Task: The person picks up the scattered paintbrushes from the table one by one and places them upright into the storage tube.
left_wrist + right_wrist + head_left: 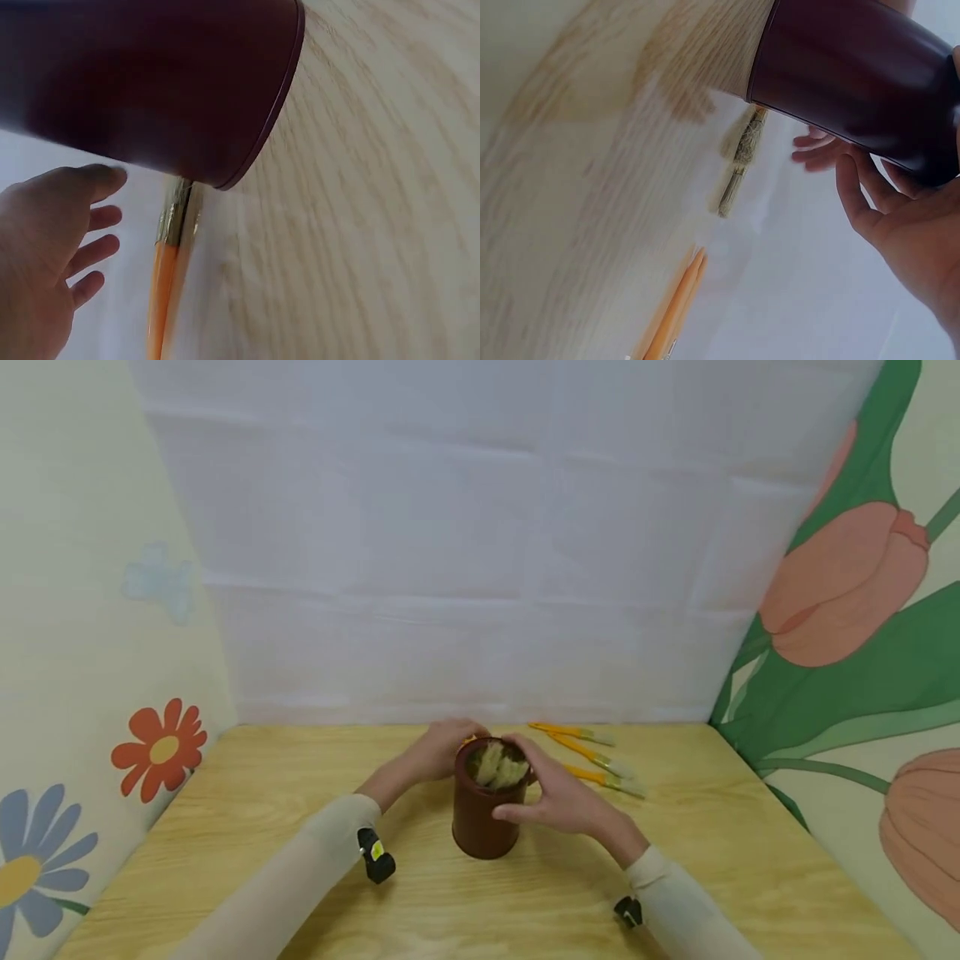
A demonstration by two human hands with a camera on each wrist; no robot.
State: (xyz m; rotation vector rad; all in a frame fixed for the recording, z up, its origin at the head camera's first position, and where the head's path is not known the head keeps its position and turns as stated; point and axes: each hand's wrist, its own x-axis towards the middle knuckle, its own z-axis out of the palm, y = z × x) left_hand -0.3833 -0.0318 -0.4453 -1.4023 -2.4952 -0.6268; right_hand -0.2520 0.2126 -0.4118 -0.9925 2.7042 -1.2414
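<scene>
A dark reddish-brown cup (pixel 480 818) stands upright on the table, with pale yellowish tufts like bristles (pixel 498 767) showing inside its mouth. From the right, my right hand (pixel 558 793) holds the cup near its top, the thumb across the front and the fingers behind. My left hand (pixel 446 750) is at the cup's far left side, partly hidden. In the left wrist view its loosely bent fingers (pixel 101 255) hold nothing, and the thumb lies close to the cup wall. A small orange bit (pixel 470 740) shows beside the rim; its kind is unclear.
Several flat paintbrushes (pixel 588 753) with orange handles lie right of the cup, bristles pointing right. The wood-grain table (pixel 300 777) meets a white sheet (pixel 450 568) behind. Flower-painted walls (pixel 847 577) stand at both sides.
</scene>
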